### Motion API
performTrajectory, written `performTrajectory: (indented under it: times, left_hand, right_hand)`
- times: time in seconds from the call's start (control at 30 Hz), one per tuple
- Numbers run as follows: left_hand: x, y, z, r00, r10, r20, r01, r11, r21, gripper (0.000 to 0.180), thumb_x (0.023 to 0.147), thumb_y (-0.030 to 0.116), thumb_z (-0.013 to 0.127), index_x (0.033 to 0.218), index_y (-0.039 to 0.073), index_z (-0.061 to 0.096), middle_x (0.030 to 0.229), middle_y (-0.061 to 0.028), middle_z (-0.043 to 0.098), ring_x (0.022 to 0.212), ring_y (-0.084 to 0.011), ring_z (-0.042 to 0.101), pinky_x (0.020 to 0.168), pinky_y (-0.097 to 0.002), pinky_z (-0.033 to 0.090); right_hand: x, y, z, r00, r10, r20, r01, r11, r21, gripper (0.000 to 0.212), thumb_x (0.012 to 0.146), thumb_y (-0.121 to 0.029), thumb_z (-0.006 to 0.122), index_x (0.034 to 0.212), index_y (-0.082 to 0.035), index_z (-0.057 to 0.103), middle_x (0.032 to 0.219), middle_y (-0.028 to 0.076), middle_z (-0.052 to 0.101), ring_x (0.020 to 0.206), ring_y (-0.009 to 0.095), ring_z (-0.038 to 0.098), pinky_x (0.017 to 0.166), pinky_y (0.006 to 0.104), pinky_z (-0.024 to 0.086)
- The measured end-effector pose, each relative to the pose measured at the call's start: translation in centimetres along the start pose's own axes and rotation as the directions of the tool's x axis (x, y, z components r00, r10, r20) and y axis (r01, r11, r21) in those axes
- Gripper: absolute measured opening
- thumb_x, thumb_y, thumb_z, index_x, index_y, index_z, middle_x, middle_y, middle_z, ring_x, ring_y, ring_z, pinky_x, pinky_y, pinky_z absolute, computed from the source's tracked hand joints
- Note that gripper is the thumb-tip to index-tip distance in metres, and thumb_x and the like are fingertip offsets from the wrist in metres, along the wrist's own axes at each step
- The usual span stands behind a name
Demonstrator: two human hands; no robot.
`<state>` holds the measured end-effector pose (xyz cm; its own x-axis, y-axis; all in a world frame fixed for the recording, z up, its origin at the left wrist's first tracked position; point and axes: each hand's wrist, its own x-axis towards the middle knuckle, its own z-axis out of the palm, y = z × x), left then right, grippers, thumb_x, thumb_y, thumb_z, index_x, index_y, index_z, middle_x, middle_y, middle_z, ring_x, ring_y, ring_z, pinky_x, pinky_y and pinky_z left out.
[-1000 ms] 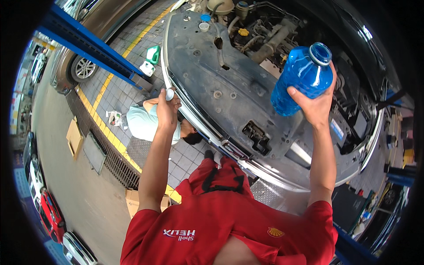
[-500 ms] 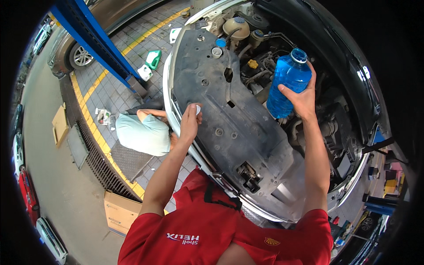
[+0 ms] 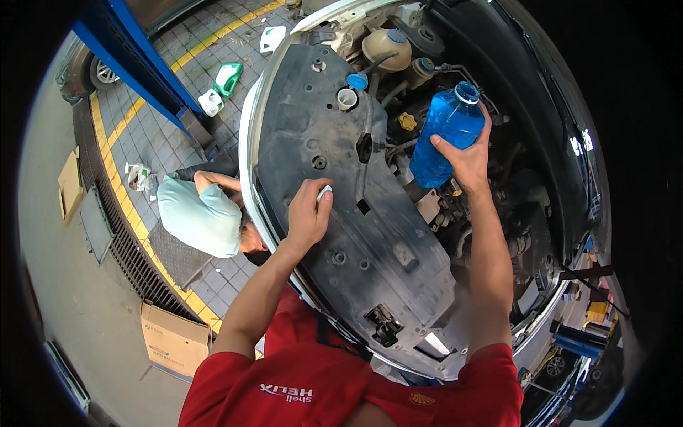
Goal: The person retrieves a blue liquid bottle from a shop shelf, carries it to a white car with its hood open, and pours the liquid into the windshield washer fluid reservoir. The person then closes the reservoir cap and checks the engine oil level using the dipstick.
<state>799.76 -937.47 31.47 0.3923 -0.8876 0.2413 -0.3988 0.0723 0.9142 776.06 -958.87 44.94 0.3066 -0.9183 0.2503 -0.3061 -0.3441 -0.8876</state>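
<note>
My right hand (image 3: 466,153) is wrapped round a clear plastic bottle of blue liquid (image 3: 442,135), held slightly tilted over the engine bay with its uncapped mouth up. Between the fingers of my left hand (image 3: 310,213) is a small white cap (image 3: 324,191), partly hidden by them. That hand is over the black plastic cover (image 3: 306,128) at the car's front. Farther along the cover, a white filler neck (image 3: 347,99) stands uncovered, its blue cap (image 3: 358,81) flipped up beside it.
A coolant tank (image 3: 388,50) and a yellow cap (image 3: 408,121) lie beyond the cover. To the left, a person in a pale shirt (image 3: 199,213) crouches by the bumper. A blue post (image 3: 135,64), jugs (image 3: 228,80) and a cardboard box (image 3: 173,340) stand on the floor.
My left hand has moved from the cover's front edge farther in over it, keeping the cap. The bottle stays in my right hand. The view has shifted, and the crouching person's head shows more.
</note>
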Motion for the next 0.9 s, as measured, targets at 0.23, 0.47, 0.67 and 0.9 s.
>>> performTrajectory:
  times: [0.23,0.47,0.67,0.9]
  left_hand:
    - [0.1,0.2,-0.1,1.000,0.018,0.013,-0.018,1.000,0.004,0.022,0.096,0.012,0.061,0.115,0.002,0.065,0.099,-0.0165,0.064,0.088,-0.0365,0.064,0.077,-0.0432,0.051]
    - [0.1,-0.2,-0.3,0.999,0.022,0.041,-0.023,0.999,0.029,0.024,0.095,0.014,0.062,0.115,0.002,0.066,0.101,-0.0176,0.066,0.090,-0.0373,0.066,0.077,-0.0435,0.052]
    - [0.1,-0.4,-0.4,0.999,0.029,0.043,-0.029,1.000,0.010,0.025,0.097,0.017,0.062,0.116,0.002,0.066,0.103,-0.0182,0.067,0.090,-0.0375,0.066,0.077,-0.0436,0.053]
    - [0.1,-0.6,-0.4,0.997,0.067,0.033,-0.068,0.998,0.010,0.026,0.099,0.020,0.061,0.116,0.002,0.066,0.103,-0.0179,0.067,0.087,-0.0371,0.066,0.074,-0.0431,0.053]
  right_hand:
    - [2.8,3.3,1.8,0.995,0.008,0.096,-0.003,0.998,-0.056,0.113,0.073,-0.013,0.095,0.160,-0.011,0.023,0.145,0.018,0.052,0.131,0.029,0.056,0.112,0.0446,0.048]
    - [5.1,5.3,3.0,0.976,0.065,0.207,-0.026,0.982,-0.184,0.114,0.072,-0.018,0.096,0.161,-0.012,0.024,0.146,0.022,0.053,0.132,0.031,0.057,0.114,0.0442,0.046]
    - [6.5,4.7,3.9,0.934,0.167,0.315,-0.051,0.937,-0.346,0.116,0.071,-0.022,0.095,0.161,-0.014,0.024,0.147,0.025,0.053,0.134,0.034,0.057,0.115,0.0458,0.045]
    - [6.7,4.3,4.7,0.904,0.213,0.371,-0.039,0.904,-0.425,0.115,0.071,-0.024,0.095,0.162,-0.014,0.026,0.146,0.025,0.055,0.134,0.036,0.056,0.116,0.0459,0.044]
